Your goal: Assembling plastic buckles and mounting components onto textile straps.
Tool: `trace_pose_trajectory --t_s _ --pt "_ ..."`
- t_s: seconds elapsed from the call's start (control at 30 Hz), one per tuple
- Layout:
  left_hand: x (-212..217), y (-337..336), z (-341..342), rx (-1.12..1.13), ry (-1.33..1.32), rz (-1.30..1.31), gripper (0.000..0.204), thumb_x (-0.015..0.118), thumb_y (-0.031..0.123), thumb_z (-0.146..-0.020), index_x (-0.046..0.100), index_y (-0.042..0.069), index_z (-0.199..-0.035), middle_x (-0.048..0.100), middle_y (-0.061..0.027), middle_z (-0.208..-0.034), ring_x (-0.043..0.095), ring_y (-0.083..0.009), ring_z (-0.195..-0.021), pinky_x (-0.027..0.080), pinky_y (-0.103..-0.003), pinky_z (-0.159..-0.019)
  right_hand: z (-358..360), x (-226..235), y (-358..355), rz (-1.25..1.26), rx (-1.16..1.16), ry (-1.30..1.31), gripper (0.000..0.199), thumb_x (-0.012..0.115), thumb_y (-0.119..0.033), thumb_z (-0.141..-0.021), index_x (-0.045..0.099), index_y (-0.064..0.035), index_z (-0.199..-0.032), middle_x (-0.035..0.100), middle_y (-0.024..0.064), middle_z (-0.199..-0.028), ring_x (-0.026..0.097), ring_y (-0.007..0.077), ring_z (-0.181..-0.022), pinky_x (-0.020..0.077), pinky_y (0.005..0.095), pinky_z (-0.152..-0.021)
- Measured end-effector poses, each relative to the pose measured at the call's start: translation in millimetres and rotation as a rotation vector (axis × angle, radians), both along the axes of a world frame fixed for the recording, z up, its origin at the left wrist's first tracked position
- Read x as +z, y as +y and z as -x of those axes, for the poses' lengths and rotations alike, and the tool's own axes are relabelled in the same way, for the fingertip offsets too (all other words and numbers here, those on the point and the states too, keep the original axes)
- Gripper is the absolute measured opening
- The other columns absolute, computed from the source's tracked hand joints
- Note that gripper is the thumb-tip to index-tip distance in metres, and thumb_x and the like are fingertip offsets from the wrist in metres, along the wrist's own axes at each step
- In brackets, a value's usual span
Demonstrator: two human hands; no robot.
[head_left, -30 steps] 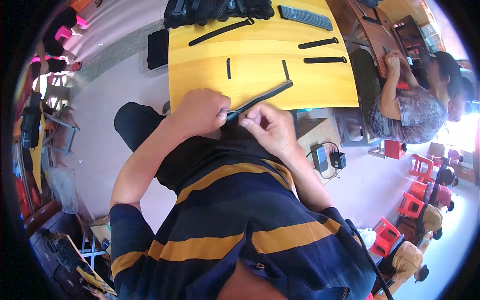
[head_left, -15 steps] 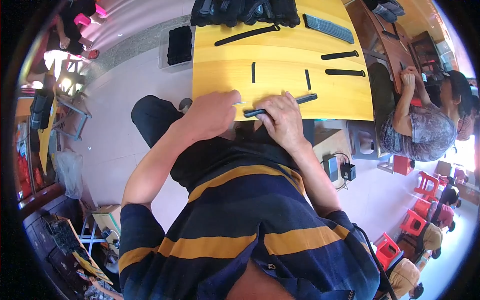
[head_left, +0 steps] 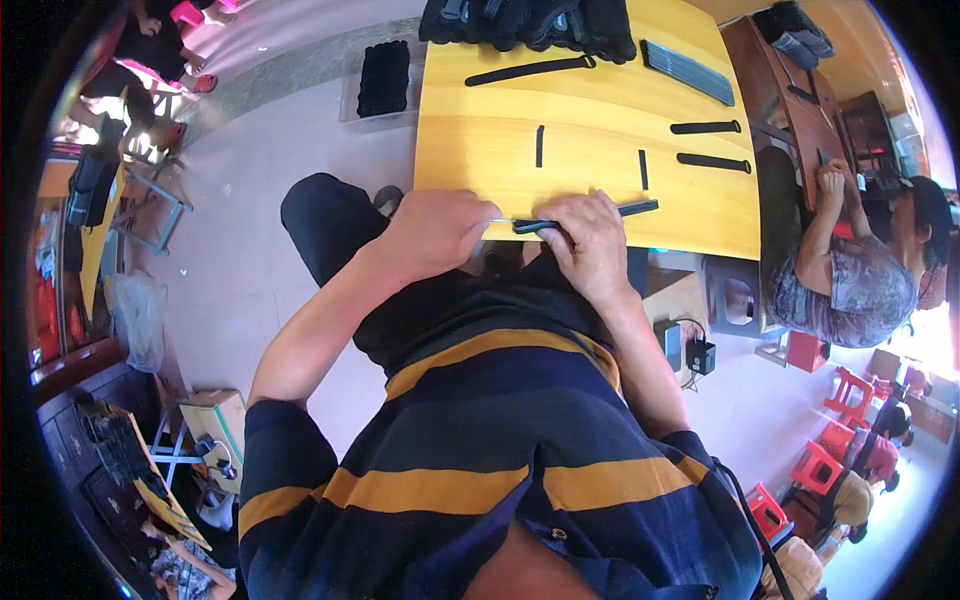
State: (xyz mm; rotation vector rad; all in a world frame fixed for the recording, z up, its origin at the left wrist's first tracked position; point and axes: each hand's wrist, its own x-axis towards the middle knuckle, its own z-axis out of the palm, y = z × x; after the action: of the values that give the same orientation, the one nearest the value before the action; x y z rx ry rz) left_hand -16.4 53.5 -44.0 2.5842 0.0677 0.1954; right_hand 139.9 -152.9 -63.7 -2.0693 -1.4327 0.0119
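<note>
Over the near edge of the yellow table point(head_left: 590, 105), my left hand point(head_left: 440, 232) is closed in a pinch around a thin silvery rod point(head_left: 504, 221). The rod points right and its tip meets, or nearly meets, the end of a black strap point(head_left: 534, 227). My right hand point(head_left: 592, 240) grips that strap, thumb on the near side and fingers over the top. The strap's other end sticks out to the right past my fingers; its middle is hidden under them. Two short black strips point(head_left: 540, 146) point(head_left: 643, 169) lie on the table beyond my hands.
Longer black straps point(head_left: 530, 70) point(head_left: 714, 162), a bundle of thin grey rods point(head_left: 688, 72) and a heap of black straps point(head_left: 530, 25) lie farther back. A clear tray point(head_left: 380, 85) with black pieces stands left of the table. A co-worker point(head_left: 850, 260) sits at the right.
My left hand has come down toward me, bringing the rod level with the strap's end. My right hand keeps its grip on the strap. The whole view has shifted slightly.
</note>
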Motion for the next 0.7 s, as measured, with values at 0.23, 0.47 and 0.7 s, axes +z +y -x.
trace_pose_trajectory --t_s 0.23,0.47,0.7 --pt "1.2 -0.5 -4.1 -0.021 0.026 0.001 0.02 0.056 0.013 -0.091 0.075 0.009 -0.099 0.072 -0.0126 -0.084 0.071 -0.0351 -0.082 0.056 -0.047 -0.071 1.3 -0.3 -0.3 0.006 -0.003 -0.009 0.02 0.079 -0.015 -0.083 0.074 -0.0123 -0.103 0.073 0.0067 -0.101 0.068 0.0298 -0.106 0.0431 0.0544 -0.109" --pt "2.6 -1.1 -7.8 -0.034 0.046 0.0 0.019 0.056 0.012 -0.093 0.074 0.007 -0.093 0.073 -0.0145 -0.083 0.071 -0.0355 -0.081 0.056 -0.048 -0.071 2.3 -1.7 -0.1 0.004 -0.015 -0.006 0.018 0.079 -0.015 -0.085 0.074 -0.0122 -0.102 0.073 0.0051 -0.1 0.069 0.0281 -0.106 0.0423 0.0538 -0.11" --pt "2.0 2.4 -6.7 -0.03 0.196 -0.019 0.022 0.056 0.015 -0.095 0.073 0.012 -0.108 0.072 -0.0115 -0.091 0.07 -0.0343 -0.091 0.056 -0.049 -0.075 1.7 -4.4 -1.1 0.031 -0.029 -0.013 0.017 0.079 -0.017 -0.085 0.076 -0.0157 -0.102 0.073 0.0039 -0.101 0.068 0.0265 -0.107 0.0411 0.0531 -0.112"
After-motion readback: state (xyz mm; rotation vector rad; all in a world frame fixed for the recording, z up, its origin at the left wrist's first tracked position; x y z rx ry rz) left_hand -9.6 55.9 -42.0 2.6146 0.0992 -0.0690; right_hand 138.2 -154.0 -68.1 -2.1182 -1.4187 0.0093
